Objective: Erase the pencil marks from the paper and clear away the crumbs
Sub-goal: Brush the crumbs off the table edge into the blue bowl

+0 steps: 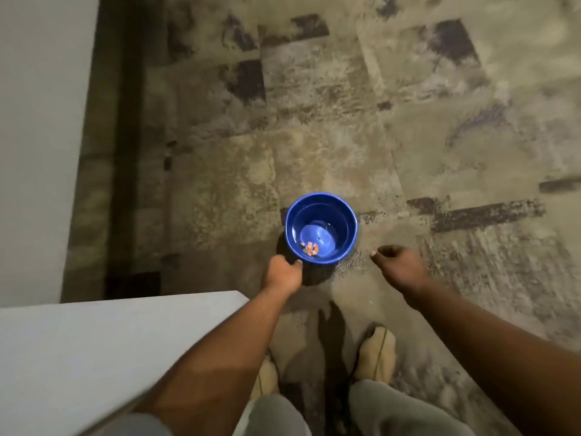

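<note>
While pinkish crumbs (310, 248) are lying inside the blue bucket (341, 215), the left hand (284, 272) is gripping its rim; the right hand (399, 262) is hovering nearby, fingers curled, empty.

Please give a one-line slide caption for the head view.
Left hand holds the blue bin by its rim; pinkish crumbs lie at its bottom.

Forearms (220, 350) bare — grey sleeve (138, 424) edge, pale grey trousers (408, 410) — beige soft shoes (377, 354).
</note>
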Motion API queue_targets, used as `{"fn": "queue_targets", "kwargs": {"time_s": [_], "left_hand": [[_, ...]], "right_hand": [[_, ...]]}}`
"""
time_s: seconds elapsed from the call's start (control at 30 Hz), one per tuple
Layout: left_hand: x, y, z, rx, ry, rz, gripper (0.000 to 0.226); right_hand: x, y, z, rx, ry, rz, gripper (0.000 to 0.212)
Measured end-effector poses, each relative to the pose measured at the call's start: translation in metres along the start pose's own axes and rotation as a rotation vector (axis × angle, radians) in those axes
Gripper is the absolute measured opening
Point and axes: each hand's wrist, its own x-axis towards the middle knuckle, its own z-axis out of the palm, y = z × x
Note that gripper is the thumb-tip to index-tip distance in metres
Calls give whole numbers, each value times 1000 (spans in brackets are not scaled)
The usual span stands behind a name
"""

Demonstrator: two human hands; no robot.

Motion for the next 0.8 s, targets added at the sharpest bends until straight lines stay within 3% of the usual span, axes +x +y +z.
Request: {"fn": "queue_targets", "kwargs": {"time_s": [0.2, 0.33, 0.5, 0.67, 0.8], "left_hand": [[80, -25, 54, -61, 54, -95, 44], [137, -38, 81, -153, 91, -152, 40], [194, -56, 112, -300, 100, -173, 30], [169, -50, 112, -402, 211, -118, 19], [103, -25, 78, -505, 179, -73, 22]], "right_hand": [[79, 47, 60, 136, -63, 178, 17], [141, 65, 95, 162, -78, 232, 22], [194, 80, 128, 335, -101, 326, 10], [192, 69, 135, 486, 25, 342, 8], [126, 42, 96, 503, 79, 282, 13]]}}
